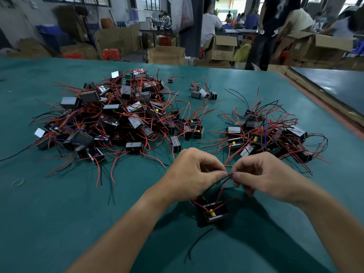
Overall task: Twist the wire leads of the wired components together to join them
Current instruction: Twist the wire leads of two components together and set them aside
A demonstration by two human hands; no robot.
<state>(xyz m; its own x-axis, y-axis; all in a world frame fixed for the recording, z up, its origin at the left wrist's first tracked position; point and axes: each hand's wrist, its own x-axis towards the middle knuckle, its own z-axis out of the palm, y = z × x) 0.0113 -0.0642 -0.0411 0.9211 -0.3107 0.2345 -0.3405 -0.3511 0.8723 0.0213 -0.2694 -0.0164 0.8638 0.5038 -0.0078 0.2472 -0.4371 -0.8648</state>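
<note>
A small black wired component (213, 212) with a yellow part hangs just above the green table (98, 203), below my hands. Its red and black wire leads (226, 179) rise to where my fingertips meet. My left hand (194, 174) pinches the leads from the left with thumb and forefinger. My right hand (260, 174) pinches them from the right, fingers curled. A loose black lead (199, 240) trails down toward me. A second component may sit behind the first, partly hidden by my left wrist.
A large heap of black components with red leads (110, 119) lies at the left. A smaller heap (269, 134) lies at the right, and a few pieces (203, 93) farther back. Cardboard boxes and people fill the room beyond the table's far edge.
</note>
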